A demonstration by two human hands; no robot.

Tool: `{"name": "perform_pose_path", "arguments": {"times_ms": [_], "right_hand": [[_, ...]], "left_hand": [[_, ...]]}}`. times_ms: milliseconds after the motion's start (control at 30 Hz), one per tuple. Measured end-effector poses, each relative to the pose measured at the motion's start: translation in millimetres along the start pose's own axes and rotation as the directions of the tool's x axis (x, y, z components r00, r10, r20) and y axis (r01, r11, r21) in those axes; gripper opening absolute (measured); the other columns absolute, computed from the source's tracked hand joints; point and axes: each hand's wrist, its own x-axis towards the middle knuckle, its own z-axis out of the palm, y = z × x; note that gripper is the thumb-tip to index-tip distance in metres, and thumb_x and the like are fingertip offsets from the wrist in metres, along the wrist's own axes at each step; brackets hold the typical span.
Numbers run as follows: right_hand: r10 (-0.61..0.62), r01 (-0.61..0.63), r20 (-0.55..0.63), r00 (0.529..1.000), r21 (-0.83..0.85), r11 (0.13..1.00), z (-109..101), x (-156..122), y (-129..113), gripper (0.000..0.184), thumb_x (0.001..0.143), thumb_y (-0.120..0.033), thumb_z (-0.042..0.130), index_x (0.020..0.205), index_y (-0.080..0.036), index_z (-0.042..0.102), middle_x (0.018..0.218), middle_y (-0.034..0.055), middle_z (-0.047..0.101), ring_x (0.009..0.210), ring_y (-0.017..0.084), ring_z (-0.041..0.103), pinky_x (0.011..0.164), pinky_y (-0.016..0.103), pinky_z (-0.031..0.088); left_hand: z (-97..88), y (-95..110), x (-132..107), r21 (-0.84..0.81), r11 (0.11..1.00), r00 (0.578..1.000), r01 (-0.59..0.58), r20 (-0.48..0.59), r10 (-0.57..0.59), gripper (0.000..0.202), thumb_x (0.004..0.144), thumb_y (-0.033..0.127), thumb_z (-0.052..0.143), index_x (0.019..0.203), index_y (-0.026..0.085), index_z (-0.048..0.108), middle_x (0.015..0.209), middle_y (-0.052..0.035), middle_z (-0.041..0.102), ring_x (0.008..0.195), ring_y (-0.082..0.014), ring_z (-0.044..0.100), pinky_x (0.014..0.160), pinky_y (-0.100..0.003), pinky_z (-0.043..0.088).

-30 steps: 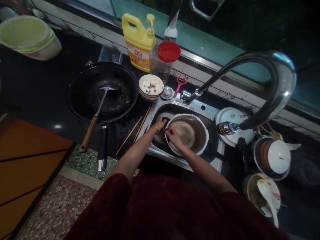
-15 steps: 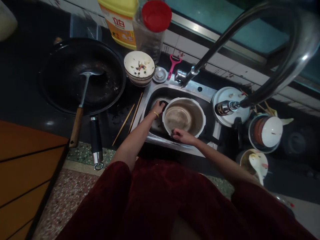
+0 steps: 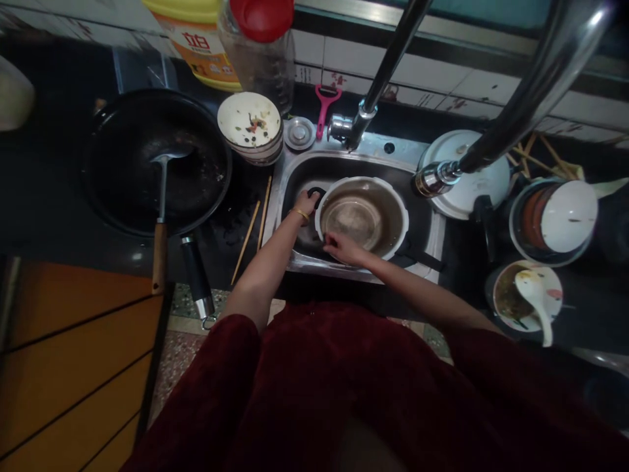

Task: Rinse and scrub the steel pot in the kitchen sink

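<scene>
Right hand (image 3: 344, 248): one second ago at the left side of the pot (image 3: 400, 203), half a second ago at its near side; now between the two, at the near-left of the rim.
Gap from right hand to left hand (image 3: 305, 202): wider than one second ago.
View: shifted. Yellow bottle (image 3: 196, 46), whole one second ago, now cut by the upper edge. Faucet (image 3: 398, 52), its arch formerly complete, now cropped at the top. Pale basket (image 3: 12, 95), formerly whole, now partly visible at the left edge.
</scene>
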Motion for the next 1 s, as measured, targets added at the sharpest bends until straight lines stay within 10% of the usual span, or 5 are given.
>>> {"name": "perform_pose_path", "arguments": {"times_ms": [167, 433, 633, 767, 1000], "right_hand": [[-0.025, 0.056, 0.17, 0.985, -0.185, 0.981, -34.9, -63.1, 30.0, 0.012, 0.07, -0.023, 0.065, 0.069, -0.021, 0.054, 0.073, 0.001, 0.055, 0.072, 0.015, 0.046, 0.066, 0.026, 0.029], [-0.019, 0.021, -0.127, 0.992, 0.02, 1.0, 12.7, 10.1, -8.0, 0.007, 0.077, -0.025, 0.056, 0.076, -0.02, 0.051, 0.077, 0.0003, 0.055, 0.072, 0.014, 0.046, 0.067, 0.026, 0.033], [0.051, -0.026, 0.141, 0.989, -0.178, 0.984, -37.6, -54.4, 35.2, 0.011, 0.071, -0.022, 0.065, 0.069, -0.021, 0.054, 0.069, 0.0, 0.056, 0.066, 0.014, 0.046, 0.062, 0.025, 0.028], [0.091, -0.147, -0.183, 0.979, -0.319, 0.936, -74.4, -50.3, 47.9, 0.003, 0.079, -0.022, 0.057, 0.077, -0.021, 0.055, 0.078, 0.0055, 0.059, 0.07, 0.018, 0.049, 0.066, 0.029, 0.034], [-0.006, -0.289, -0.691, 0.723, -0.31, 0.906, -126.6, -10.6, 60.6, 0.029, 0.091, -0.031, 0.04, 0.104, -0.012, 0.058, 0.096, 0.016, 0.058, 0.091, 0.027, 0.051, 0.081, 0.038, 0.038]], "left_hand": [[4.3, -3.9, 1.3, -0.022, 0.999, 1.0, -0.027, -0.003, 0.027, 0.032, 0.093, 0.033, 0.049, 0.116, 0.011, 0.052, 0.097, -0.0096, 0.062, 0.067, -0.0142, 0.063, 0.067, -0.03, 0.053], [1.3, -3.8, -2.0, 0.011, 1.0, 0.999, -0.016, -0.042, 0.017, 0.031, 0.094, 0.032, 0.047, 0.117, 0.011, 0.052, 0.089, -0.0078, 0.064, 0.069, -0.0129, 0.063, 0.065, -0.025, 0.052], [-7.1, -4.2, -6.5, 0.255, 0.961, 0.992, -0.109, -0.037, 0.122, 0.038, 0.093, 0.031, 0.046, 0.127, 0.012, 0.049, 0.102, -0.0116, 0.065, 0.087, -0.0188, 0.065, 0.08, -0.031, 0.051], [-10.8, 9.3, -18.6, 0.672, 0.658, 0.911, -0.34, 0.062, 0.407, 0.042, 0.092, 0.025, 0.043, 0.133, 0.021, 0.049, 0.131, -0.0123, 0.054, 0.12, -0.0262, 0.05, 0.102, -0.041, 0.038], [3.6, 20.6, -29.7, 0.852, 0.362, 0.871, -0.378, 0.194, 0.452, 0.049, 0.088, 0.034, 0.046, 0.135, 0.02, 0.05, 0.119, -0.0157, 0.055, 0.112, -0.0324, 0.048, 0.095, -0.041, 0.039]]}}
